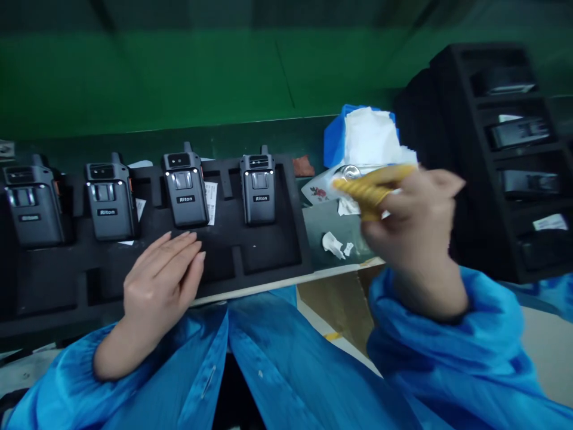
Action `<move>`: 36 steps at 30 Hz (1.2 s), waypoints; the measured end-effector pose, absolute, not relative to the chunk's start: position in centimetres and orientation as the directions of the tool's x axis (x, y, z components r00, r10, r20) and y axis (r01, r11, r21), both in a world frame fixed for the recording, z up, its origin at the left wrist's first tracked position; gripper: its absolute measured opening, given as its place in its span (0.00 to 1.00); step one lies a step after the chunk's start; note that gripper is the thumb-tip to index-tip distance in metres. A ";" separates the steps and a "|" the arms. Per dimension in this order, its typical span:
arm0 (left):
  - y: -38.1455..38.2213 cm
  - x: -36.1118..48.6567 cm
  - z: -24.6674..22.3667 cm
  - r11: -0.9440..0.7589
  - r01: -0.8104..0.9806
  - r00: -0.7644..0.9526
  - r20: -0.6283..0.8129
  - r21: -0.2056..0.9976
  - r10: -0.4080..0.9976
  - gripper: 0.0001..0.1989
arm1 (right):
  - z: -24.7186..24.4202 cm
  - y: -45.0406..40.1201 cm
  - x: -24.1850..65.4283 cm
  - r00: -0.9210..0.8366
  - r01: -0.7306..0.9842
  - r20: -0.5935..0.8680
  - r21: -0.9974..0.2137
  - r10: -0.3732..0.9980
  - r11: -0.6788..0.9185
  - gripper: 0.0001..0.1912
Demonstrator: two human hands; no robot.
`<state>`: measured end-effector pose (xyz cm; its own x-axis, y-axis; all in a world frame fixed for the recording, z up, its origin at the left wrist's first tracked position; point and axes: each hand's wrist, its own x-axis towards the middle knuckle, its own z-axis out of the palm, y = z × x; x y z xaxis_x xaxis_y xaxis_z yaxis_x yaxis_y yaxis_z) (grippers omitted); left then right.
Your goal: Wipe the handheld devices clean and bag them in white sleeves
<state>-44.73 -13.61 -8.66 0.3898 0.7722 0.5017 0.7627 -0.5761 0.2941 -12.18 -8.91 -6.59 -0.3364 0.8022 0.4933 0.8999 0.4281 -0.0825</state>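
Note:
Several dark grey radios marked Riton lie in a row in a black foam tray (250,272), among them one radio (259,194) at the right and another (185,191) beside it. My left hand (161,280) rests over the tray's front edge, below the radios, its fingers stretched out and nothing in it. At the right, my right hand (412,221) is wrapped round a yellow ribbed object (371,188), blurred by motion. That object is above a white bag with a red flower print (317,192) and a round metal lid (350,172).
A blue box (335,142) with white cloth (371,136) stands behind my right hand. Torn white scraps (333,245) and a reddish-brown piece (303,166) lie on the green bench. At the right stands a black foam tray (510,161) with more devices.

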 end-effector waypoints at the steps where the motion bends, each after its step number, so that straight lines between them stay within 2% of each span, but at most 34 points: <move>1: -13.6 -45.0 -8.7 -0.569 0.770 0.379 0.512 0.287 0.771 0.11 | -7.0 -8.3 -11.1 -0.222 0.958 0.543 -0.035 0.810 0.285 0.15; 2: -13.6 -45.2 -8.7 -0.564 0.776 0.369 0.522 0.282 0.769 0.12 | -7.5 -7.7 -10.2 -0.144 0.984 0.568 -0.002 0.810 0.176 0.15; 4: -13.7 -45.5 -8.8 -0.555 0.783 0.353 0.535 0.280 0.768 0.14 | -8.6 -6.9 -9.1 -0.111 0.993 0.586 0.041 0.803 0.107 0.13; 8: -14.1 -46.1 -9.2 -0.537 0.787 0.320 0.545 0.302 0.775 0.17 | -10.0 -6.9 -8.7 -0.119 0.992 0.493 0.025 0.862 0.123 0.17; 10: -14.2 -46.4 -9.5 -0.534 0.781 0.310 0.541 0.324 0.782 0.17 | -9.9 -6.8 -8.7 -0.102 0.993 0.508 -0.004 0.855 0.121 0.18; 12: -14.2 -46.5 -9.9 -0.536 0.776 0.328 0.514 0.333 0.793 0.18 | -9.7 -6.1 -9.0 -0.138 0.984 0.616 -0.005 0.776 0.179 0.19; 14: -14.1 -46.5 -10.4 -0.534 0.781 0.359 0.465 0.325 0.809 0.20 | -9.4 -4.7 -10.2 -0.244 0.952 0.731 0.053 0.638 0.303 0.18; 16: -13.9 -46.2 -10.9 -0.532 0.790 0.393 0.416 0.304 0.820 0.22 | -9.1 -3.4 -12.9 -0.342 0.903 0.770 0.110 0.539 0.415 0.16; 18: -13.7 -45.9 -11.3 -0.534 0.798 0.419 0.380 0.278 0.825 0.22 | -8.8 -2.5 -16.9 -0.328 0.897 0.747 0.053 0.579 0.439 0.16; 20: -13.6 -45.6 -11.6 -0.527 0.806 0.427 0.353 0.268 0.833 0.22 | -8.5 -2.2 -21.3 -0.331 0.896 0.638 -0.019 0.695 0.444 0.18; 22: -13.6 -45.5 -11.7 -0.514 0.813 0.419 0.338 0.273 0.843 0.21 | -8.4 -2.1 -25.3 -0.412 0.861 0.551 -0.026 0.725 0.508 0.19; 25: -13.6 -45.5 -11.7 -0.506 0.821 0.410 0.344 0.264 0.845 0.18 | -8.8 -1.6 -29.3 -0.554 0.794 0.460 0.040 0.694 0.607 0.20; 29: -13.6 -45.5 -11.6 -0.500 0.823 0.405 0.339 0.269 0.849 0.17 | -9.8 -0.5 -30.6 -0.667 0.724 0.430 0.180 0.609 0.666 0.22; 36: -13.5 -45.4 -11.5 -0.503 0.811 0.409 0.324 0.300 0.853 0.17 | -10.1 -0.4 -29.2 -0.674 0.721 0.489 0.275 0.554 0.636 0.20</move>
<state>-45.35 -13.50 -11.54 0.4092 0.8529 0.3243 0.8107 -0.5029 0.2997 -29.18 -0.43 -10.12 -0.6745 0.5535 0.4886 0.7210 0.6361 0.2747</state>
